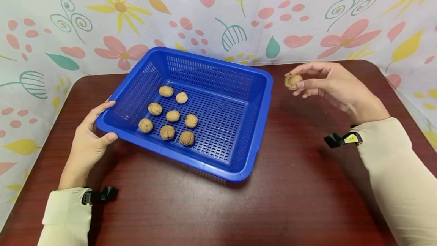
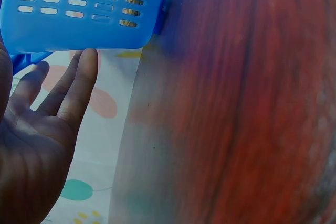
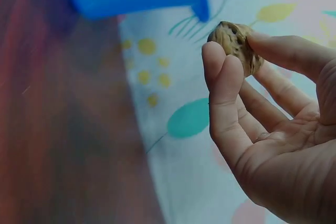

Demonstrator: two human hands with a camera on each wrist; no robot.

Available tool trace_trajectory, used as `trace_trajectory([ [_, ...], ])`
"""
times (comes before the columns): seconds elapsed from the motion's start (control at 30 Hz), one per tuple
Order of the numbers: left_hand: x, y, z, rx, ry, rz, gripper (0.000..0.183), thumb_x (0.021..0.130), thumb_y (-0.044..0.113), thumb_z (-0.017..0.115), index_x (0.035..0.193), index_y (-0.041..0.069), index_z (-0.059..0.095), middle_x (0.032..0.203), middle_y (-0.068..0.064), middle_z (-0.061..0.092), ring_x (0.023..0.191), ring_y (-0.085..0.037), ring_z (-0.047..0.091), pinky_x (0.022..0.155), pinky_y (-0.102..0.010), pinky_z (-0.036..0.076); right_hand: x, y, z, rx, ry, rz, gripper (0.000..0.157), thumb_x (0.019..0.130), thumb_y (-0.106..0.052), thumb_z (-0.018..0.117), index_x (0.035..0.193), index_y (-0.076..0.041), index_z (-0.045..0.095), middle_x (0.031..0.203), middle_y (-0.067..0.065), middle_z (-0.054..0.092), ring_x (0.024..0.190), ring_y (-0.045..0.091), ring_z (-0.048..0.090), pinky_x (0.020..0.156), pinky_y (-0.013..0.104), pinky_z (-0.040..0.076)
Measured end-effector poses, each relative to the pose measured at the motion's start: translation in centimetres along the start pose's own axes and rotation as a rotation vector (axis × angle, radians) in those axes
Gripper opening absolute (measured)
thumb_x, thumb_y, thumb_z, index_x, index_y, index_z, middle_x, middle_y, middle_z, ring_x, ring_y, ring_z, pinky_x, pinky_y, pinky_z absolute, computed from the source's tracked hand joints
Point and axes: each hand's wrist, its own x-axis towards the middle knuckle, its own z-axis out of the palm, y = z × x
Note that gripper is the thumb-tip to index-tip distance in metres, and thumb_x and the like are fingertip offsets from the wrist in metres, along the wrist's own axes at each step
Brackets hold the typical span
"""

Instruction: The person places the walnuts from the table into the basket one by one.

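In the head view my left hand [image 1: 87, 139] holds the left corner of a blue plastic basket [image 1: 261, 117], index finger over the side rim and thumb at the front rim. More of its fingers [image 2: 81, 85] reach up against the basket [image 2: 79, 38] in the left wrist view. Several whole walnuts [image 1: 172, 115] lie on the basket's left half. Off to the basket's right, my right hand [image 1: 336, 86] pinches a walnut shell half [image 1: 292, 81] between thumb and fingertips, raised above the table. Its hollow side shows in the head view, its ridged outside [image 3: 236, 45] in the right wrist view.
Everything stands on a dark red wooden table [image 1: 191, 208]. Behind it hangs a white cloth [image 1: 218, 10] with printed flowers and leaves. Small crumbs dot the table below the right hand. Black wrist cameras [image 1: 341, 139] sit at both cuffs.
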Motion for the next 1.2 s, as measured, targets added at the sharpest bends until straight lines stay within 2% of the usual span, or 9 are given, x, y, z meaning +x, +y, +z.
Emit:
trace_trajectory([
  [0.13,0.0,-0.1,-0.1,-0.001,-0.003,0.0,0.084,0.077,0.03,0.094,0.15,0.008,0.057,0.164,-0.011,0.045,0.127,-0.007,0.06,0.1,-0.011,0.049,0.8,-2.0,1.1,0.037,-0.037,-0.058,0.032,0.099,0.014,0.056,0.128,0.005,0.067,0.117,0.011,0.079,0.086,0.024,0.078,0.072,0.028,0.063],
  [0.3,0.0,-0.1,-0.1,-0.004,-0.008,0.0,0.083,0.078,0.03,0.093,0.15,0.009,0.057,0.163,-0.011,0.045,0.122,-0.008,0.063,0.096,-0.011,0.051,2.4,-4.3,3.5,0.052,-0.047,-0.065,0.029,0.1,0.009,0.059,0.127,0.003,0.069,0.117,0.012,0.078,0.089,0.026,0.078,0.075,0.03,0.063],
  [0.47,-0.1,-0.1,-0.2,-0.017,-0.008,0.007,0.082,0.079,0.029,0.093,0.15,0.008,0.057,0.163,-0.009,0.045,0.121,-0.008,0.063,0.094,-0.01,0.052,5.1,-5.9,6.5,0.084,-0.052,-0.067,0.026,0.099,0.006,0.063,0.124,0.001,0.07,0.117,0.013,0.076,0.089,0.028,0.078,0.075,0.032,0.063],
  [0.63,-0.1,-0.2,-0.1,-0.039,-0.007,0.017,0.085,0.077,0.027,0.094,0.149,0.006,0.057,0.16,-0.007,0.048,0.119,-0.008,0.065,0.094,-0.011,0.052,8.5,-6.4,9.9,0.088,-0.079,-0.059,0.023,0.097,0.005,0.065,0.119,-0.001,0.074,0.119,0.014,0.075,0.087,0.028,0.077,0.072,0.03,0.062],
  [0.87,0.1,-0.1,-0.1,-0.06,-0.006,0.027,0.086,0.075,0.027,0.096,0.149,0.005,0.057,0.158,-0.005,0.051,0.115,-0.008,0.067,0.092,-0.01,0.053,12.5,-5.9,14.1,0.134,-0.101,0.006,0.028,0.1,0.007,0.055,0.116,-0.008,0.073,0.122,0.011,0.073,0.09,0.027,0.077,0.075,0.028,0.059],
  [1.1,0.0,-0.1,-0.4,-0.054,-0.024,0.036,0.08,0.08,0.024,0.092,0.149,0.006,0.057,0.158,-0.004,0.051,0.116,-0.007,0.066,0.092,-0.009,0.053,15.5,-4.9,17.9,0.187,-0.076,0.152,0.027,0.101,0.005,0.055,0.118,-0.01,0.07,0.122,0.014,0.071,0.089,0.027,0.076,0.074,0.03,0.059],
  [1.2,0.1,-0.2,-0.4,-0.037,-0.03,0.037,0.078,0.082,0.024,0.091,0.15,0.006,0.057,0.159,-0.004,0.05,0.119,-0.007,0.065,0.093,-0.009,0.053,16.3,-4.3,18.9,0.21,-0.079,0.214,0.027,0.1,0.005,0.057,0.118,-0.011,0.071,0.129,0.011,0.069,0.093,0.028,0.076,0.073,0.031,0.058],
])
